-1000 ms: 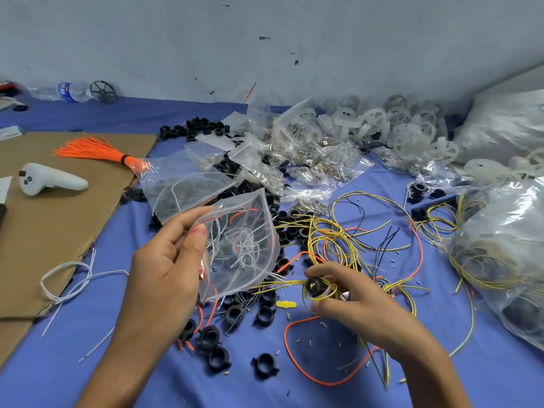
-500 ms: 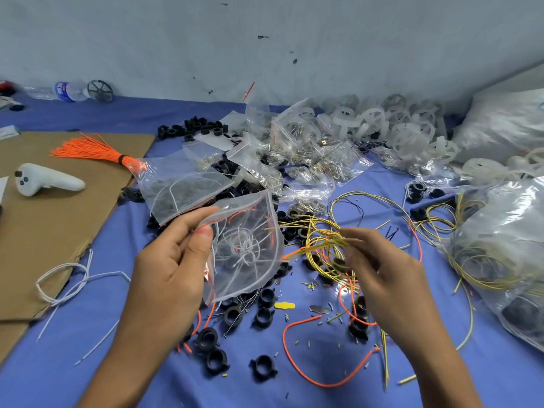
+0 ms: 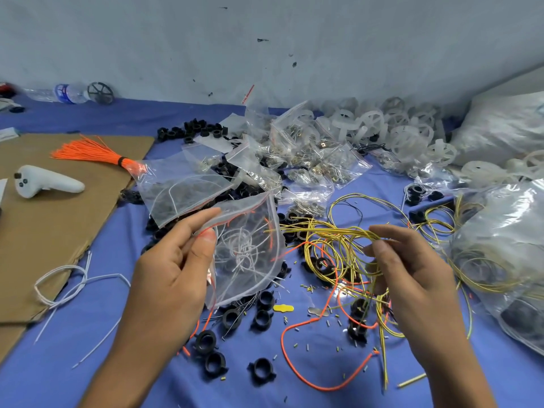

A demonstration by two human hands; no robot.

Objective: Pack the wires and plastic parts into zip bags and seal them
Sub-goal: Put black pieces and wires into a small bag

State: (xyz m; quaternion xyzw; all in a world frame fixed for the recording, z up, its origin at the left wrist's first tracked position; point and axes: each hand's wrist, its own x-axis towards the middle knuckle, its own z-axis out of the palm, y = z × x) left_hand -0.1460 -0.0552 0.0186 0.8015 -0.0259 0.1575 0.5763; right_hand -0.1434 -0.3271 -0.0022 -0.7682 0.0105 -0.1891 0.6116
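Clear plastic forms the zip bag, which is held above the blue surface left of centre. A red strip is seen along its mouth, and loose white wires and an orange strand are seen through its wall. The bag's upper edge is pinched by the left hand: the grip is closed on it, the thumb pressed to the near side and the fingers laid behind.

A bundle of yellow wires is held by the right hand, whose grip is closed round it between thumb and fingertips. The bundle's free ends are pointed toward the bag and lie just beside its right edge; whether they touch it cannot be told. The rest of the yellow wires trail down in loops onto the surface.

Black plastic rings are scattered below the bag, and a long orange wire is curved near them. Filled zip bags are piled behind, with white plastic wheels beyond. A white controller and an orange wire bundle are laid on cardboard at the left.

A blue label is seen on a bottle by the wall; its writing is too small to be read.
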